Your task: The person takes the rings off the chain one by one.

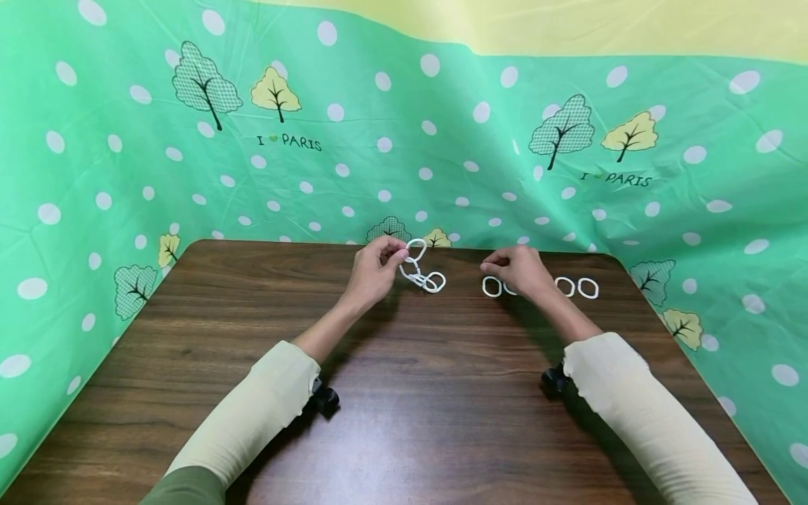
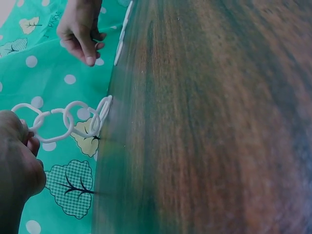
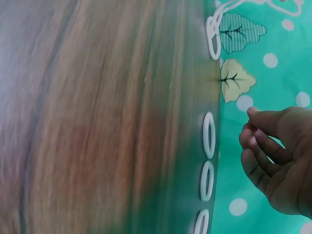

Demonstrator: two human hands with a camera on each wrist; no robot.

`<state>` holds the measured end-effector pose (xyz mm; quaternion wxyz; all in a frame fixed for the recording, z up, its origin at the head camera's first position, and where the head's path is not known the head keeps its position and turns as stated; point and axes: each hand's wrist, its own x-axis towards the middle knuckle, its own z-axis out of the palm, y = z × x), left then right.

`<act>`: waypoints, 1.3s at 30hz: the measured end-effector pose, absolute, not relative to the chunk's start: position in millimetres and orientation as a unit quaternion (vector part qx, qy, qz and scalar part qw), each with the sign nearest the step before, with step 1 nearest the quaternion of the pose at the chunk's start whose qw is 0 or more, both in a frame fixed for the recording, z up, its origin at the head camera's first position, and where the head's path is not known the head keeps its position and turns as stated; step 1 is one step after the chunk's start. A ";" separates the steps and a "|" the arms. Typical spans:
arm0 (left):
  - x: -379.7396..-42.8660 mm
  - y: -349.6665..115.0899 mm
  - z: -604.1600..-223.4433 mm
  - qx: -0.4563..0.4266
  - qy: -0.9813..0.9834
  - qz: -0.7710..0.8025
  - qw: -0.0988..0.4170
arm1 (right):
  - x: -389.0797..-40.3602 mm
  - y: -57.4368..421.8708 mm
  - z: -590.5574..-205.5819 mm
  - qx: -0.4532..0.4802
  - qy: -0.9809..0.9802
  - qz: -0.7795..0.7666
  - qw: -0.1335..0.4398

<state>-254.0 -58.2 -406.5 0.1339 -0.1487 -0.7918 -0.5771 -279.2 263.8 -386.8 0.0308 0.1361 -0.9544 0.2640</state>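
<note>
My left hand (image 1: 374, 272) pinches the top link of a white plastic chain (image 1: 418, 280) between thumb and fingers. From there several joined links (image 2: 49, 141) slope down, and the lowest ones lie on the tabletop near its far edge. To the right, my right hand (image 1: 520, 270) hovers over a row of loose white links (image 1: 484, 287), partly covering the row in the head view. Its fingers (image 3: 263, 146) are loosely bent, with nothing between them and the thumb. In the right wrist view the loose links (image 3: 205, 135) lie flat, one after another, beside that hand.
The dark wood-grain table (image 1: 404, 393) extends toward me. Behind it and at both sides hangs a green cloth (image 1: 353, 175) with white dots and printed trees. Small black devices (image 1: 326, 400) sit under both sleeve cuffs.
</note>
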 end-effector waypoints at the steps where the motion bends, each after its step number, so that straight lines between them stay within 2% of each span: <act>1: -254.0 -58.1 -406.5 -0.149 -0.792 -0.577 0.135 | -278.7 261.2 -385.8 0.138 -0.954 0.265 0.031; 21: -252.6 -54.7 -404.1 -0.143 -0.796 -0.570 0.147 | -267.8 205.3 -360.4 0.188 -0.924 0.329 0.055; 32: -254.2 -51.0 -405.1 -0.143 -0.796 -0.571 0.140 | -263.3 182.2 -353.8 0.235 -0.904 0.353 0.047; 39: -254.5 -48.0 -405.1 -0.144 -0.796 -0.570 0.140 | -264.0 176.9 -353.9 0.233 -0.897 0.373 0.037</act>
